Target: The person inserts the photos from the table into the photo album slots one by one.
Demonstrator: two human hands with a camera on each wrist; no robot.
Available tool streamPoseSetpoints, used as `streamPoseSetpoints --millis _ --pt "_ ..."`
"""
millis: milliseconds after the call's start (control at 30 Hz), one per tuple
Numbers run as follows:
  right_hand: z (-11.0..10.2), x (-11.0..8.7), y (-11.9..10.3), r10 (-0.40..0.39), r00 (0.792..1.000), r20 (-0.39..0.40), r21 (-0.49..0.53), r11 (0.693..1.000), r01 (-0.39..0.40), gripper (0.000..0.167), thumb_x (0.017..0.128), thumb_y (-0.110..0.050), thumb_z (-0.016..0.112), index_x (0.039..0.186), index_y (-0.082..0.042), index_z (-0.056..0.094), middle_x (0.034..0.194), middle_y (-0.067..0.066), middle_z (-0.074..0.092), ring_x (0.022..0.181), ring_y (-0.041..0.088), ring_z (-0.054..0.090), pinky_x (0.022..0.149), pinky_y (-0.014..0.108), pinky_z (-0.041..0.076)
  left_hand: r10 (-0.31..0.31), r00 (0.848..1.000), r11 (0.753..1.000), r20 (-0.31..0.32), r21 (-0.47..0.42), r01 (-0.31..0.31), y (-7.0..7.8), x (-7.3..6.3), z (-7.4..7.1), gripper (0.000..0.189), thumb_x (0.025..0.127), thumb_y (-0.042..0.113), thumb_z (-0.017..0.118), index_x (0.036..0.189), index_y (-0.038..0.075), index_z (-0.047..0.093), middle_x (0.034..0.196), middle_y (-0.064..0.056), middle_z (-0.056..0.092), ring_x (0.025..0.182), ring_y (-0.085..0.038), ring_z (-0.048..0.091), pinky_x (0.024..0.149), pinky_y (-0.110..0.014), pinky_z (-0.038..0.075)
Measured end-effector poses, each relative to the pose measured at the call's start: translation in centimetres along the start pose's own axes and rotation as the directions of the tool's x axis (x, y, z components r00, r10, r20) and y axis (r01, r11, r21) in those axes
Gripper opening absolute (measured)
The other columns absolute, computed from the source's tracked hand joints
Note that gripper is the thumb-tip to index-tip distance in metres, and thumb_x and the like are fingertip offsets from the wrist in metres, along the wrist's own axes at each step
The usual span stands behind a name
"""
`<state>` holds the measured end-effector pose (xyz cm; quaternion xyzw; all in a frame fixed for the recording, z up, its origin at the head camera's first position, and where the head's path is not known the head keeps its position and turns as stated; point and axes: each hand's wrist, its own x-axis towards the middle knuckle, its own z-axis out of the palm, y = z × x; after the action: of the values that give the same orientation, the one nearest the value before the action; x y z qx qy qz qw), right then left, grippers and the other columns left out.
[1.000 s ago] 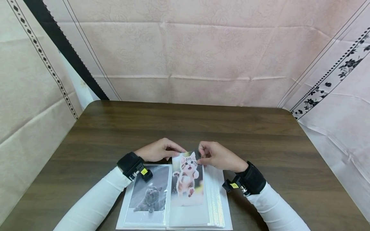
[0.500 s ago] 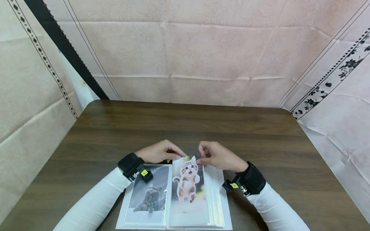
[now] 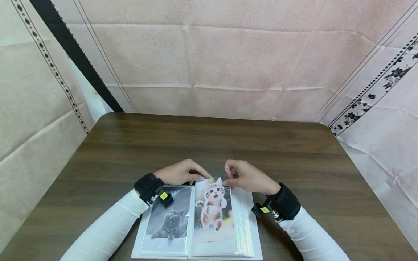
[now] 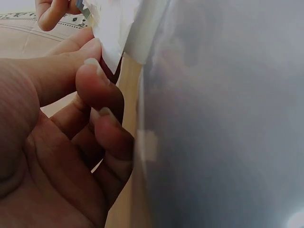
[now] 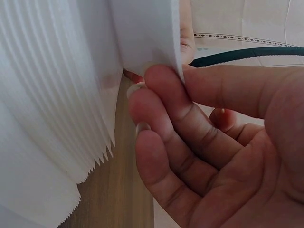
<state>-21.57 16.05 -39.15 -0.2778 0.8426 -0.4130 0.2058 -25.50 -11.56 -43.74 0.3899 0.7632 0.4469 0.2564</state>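
Note:
A photo album (image 3: 258, 235) lies open on the table. A striped kitten photo (image 3: 213, 210) sits mostly inside the clear pocket of the right-hand page, its top edge standing above the pocket. My left hand (image 3: 183, 172) pinches the photo near its upper left corner between thumb and fingers; the left wrist view shows the photo's pale corner (image 4: 111, 42) at those fingertips. Across from it, my right hand (image 3: 246, 175) pinches the upper right corner of the page pocket (image 5: 152, 38), thumb against bent index finger. On the left-hand page is a grey cat photo (image 3: 171, 224).
The brown wooden table (image 3: 209, 141) reaches back to a pale patterned cloth (image 3: 235, 58) hung behind it. Several more album pages (image 5: 61, 85) are stacked under the right-hand page, fanned at their edges. Black wrist straps with small cameras sit on both wrists.
The kitten photo has slid down deeper into the page pocket, and my left hand has come slightly down with it. My right hand has stayed in place.

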Motion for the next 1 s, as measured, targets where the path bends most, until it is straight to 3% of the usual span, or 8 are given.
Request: streamPoseSetpoints --millis 433,733,1000 --pt "0.14 -0.08 -0.30 0.009 1.000 -0.001 -0.007 1.000 -0.009 0.024 0.092 -0.005 0.073 0.087 -0.007 0.049 0.078 0.001 0.062 0.069 0.017 0.059 0.057 0.022 0.039 -0.025 1.000 1.000 0.009 -0.009 0.025 0.16 -0.12 0.32 0.027 0.102 0.014 0.060 0.125 0.020 0.073 0.101 0.001 0.069 0.069 -0.014 0.052 0.064 -0.022 0.043" --pt "0.02 -0.03 -0.37 0.015 1.000 0.005 -0.016 1.000 -0.015 0.024 0.093 -0.005 0.071 0.087 -0.007 0.048 0.077 0.000 0.061 0.068 0.016 0.058 0.056 0.022 0.036 0.004 0.999 1.000 0.032 0.018 -0.004 0.65 -0.02 0.37 0.025 0.101 0.018 0.063 0.123 0.016 0.074 0.091 -0.005 0.064 0.072 -0.011 0.052 0.066 -0.021 0.044" --pt "-0.10 0.01 -0.14 0.010 1.000 0.006 -0.019 1.000 -0.010 0.024 0.093 -0.006 0.071 0.087 -0.007 0.048 0.076 0.000 0.060 0.066 0.014 0.056 0.056 0.022 0.037 0.006 0.999 1.000 0.039 0.022 -0.007 0.73 0.12 0.54 0.028 0.101 0.020 0.064 0.128 0.019 0.071 0.099 0.000 0.066 0.078 -0.012 0.050 0.068 -0.021 0.042"
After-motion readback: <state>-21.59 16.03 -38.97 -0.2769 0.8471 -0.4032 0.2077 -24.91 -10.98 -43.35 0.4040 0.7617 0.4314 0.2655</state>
